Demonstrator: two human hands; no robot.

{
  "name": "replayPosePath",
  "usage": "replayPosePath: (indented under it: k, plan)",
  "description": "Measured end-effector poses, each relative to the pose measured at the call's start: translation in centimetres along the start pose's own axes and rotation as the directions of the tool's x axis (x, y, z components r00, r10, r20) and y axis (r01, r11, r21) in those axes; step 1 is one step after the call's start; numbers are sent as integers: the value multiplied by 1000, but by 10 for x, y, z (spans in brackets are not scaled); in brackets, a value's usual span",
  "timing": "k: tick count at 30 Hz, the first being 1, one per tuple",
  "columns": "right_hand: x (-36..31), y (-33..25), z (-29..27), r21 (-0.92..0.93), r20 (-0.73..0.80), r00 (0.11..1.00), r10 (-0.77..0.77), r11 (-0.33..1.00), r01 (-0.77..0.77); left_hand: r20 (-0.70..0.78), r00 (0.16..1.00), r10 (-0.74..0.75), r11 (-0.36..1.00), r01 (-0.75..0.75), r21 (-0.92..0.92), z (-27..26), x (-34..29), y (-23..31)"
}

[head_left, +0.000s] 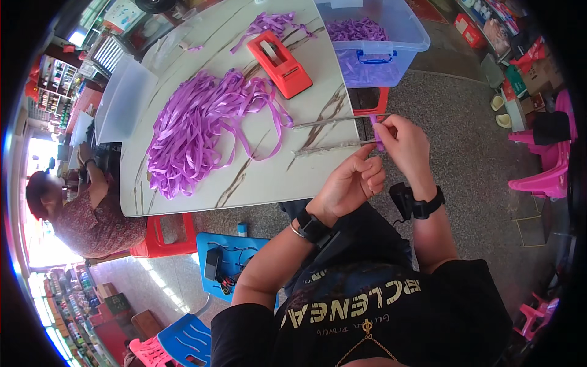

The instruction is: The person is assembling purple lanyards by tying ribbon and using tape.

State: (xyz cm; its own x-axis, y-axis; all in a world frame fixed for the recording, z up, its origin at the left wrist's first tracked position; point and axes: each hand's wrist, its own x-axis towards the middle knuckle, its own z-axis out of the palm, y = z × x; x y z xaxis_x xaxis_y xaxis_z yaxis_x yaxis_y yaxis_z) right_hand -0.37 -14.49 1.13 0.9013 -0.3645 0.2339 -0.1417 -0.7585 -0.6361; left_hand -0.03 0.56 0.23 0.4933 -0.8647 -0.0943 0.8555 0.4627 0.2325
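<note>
Two thin parallel rods (pixel 330 120) stick out past the table's right edge, with a short band of purple ribbon (pixel 375 129) spanning them near their ends. My right hand (pixel 405 145) pinches this ribbon from the right, thumb and fingers closed. Just below, my left hand (pixel 353 176) has its fingers curled, and its index fingertip reaches the lower rod beside the ribbon. Whether it grips anything is hidden. A large heap of loose purple ribbon (pixel 189 128) lies on the table to the left, a loop trailing toward the rods.
On the marble-patterned table (pixel 244 183) stand a red tape dispenser (pixel 281 66) and a smaller ribbon pile (pixel 272 24). A clear bin (pixel 385 46) of purple pieces adjoins its right edge. A blue stool (pixel 211 287) holds cables. Another person (pixel 82 211) sits at far left.
</note>
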Motion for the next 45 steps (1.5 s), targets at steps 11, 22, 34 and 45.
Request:
replayPosePath:
  k: [11,22,34,45]
  plan:
    - [26,78,40,636,771,629,-101,183,-750,18,1000,1,1000,0,-27,1,2,0]
    - [-3,52,84,723,585,765,-270,-253,-643,-16,1000,12,1000,-12,10,3,-1,-2]
    - [20,28,-3,620,784,615,-86,164,-768,14,999,46,998,-46,50,4,0,-2]
    - [16,44,16,654,749,647,-140,6,-756,-125,992,14,951,26,308,20,-19,-1]
